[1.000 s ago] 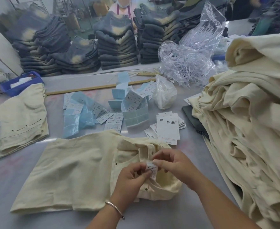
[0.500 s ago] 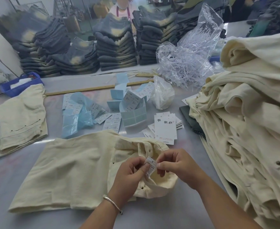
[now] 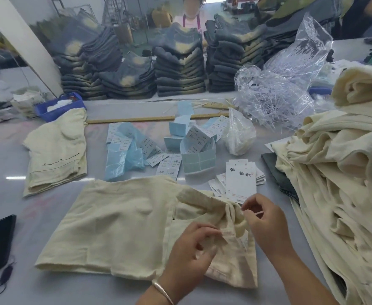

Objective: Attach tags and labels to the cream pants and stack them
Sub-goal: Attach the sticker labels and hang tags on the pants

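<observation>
Beside cream pants [image 3: 119,227], Chinese-lettered hang tags [image 3: 240,179]

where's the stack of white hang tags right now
In the head view the white hang tags lie right of centre on the table, just beyond the right hand, between the label box and the cream pile.

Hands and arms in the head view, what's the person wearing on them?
Both forearms are bare, with no sleeves in view and no gloves. The left hand has a plain, smooth silver-coloured bangle at the wrist. The right hand shows no ring, watch or band in this view.
</observation>
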A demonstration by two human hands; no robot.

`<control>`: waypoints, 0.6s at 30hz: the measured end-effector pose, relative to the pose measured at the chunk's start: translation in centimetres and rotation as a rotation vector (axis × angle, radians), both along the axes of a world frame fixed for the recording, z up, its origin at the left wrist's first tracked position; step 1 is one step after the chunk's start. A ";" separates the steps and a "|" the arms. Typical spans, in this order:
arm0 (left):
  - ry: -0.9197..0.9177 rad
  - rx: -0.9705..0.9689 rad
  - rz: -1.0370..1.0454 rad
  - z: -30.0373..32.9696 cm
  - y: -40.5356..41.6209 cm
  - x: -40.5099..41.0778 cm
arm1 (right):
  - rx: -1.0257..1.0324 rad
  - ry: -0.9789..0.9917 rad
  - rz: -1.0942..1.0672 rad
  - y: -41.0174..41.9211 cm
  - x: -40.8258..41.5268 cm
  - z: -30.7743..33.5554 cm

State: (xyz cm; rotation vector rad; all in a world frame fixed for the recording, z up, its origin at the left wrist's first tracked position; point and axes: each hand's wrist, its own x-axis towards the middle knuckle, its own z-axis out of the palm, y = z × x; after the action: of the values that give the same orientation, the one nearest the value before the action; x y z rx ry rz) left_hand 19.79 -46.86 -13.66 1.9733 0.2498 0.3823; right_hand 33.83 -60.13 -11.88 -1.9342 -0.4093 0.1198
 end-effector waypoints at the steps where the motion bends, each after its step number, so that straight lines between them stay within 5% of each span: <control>1: 0.016 -0.020 0.063 -0.1 0.9 -0.4 | 0.025 0.016 0.019 0.9 -0.1 0.0; 9: 0.210 0.007 0.446 -1.5 14.2 -3.2 | 0.008 0.112 0.164 11.1 -2.3 -1.2; 18: 0.349 0.097 0.804 -4.7 33.3 3.1 | -0.121 0.151 0.315 25.4 -4.4 -2.6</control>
State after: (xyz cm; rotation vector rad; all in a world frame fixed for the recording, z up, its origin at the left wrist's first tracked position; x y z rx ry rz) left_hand 22.91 -13.61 -18.36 1.9555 1.2835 0.5569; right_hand 29.48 -34.71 -14.47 -1.9505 -0.6145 0.5031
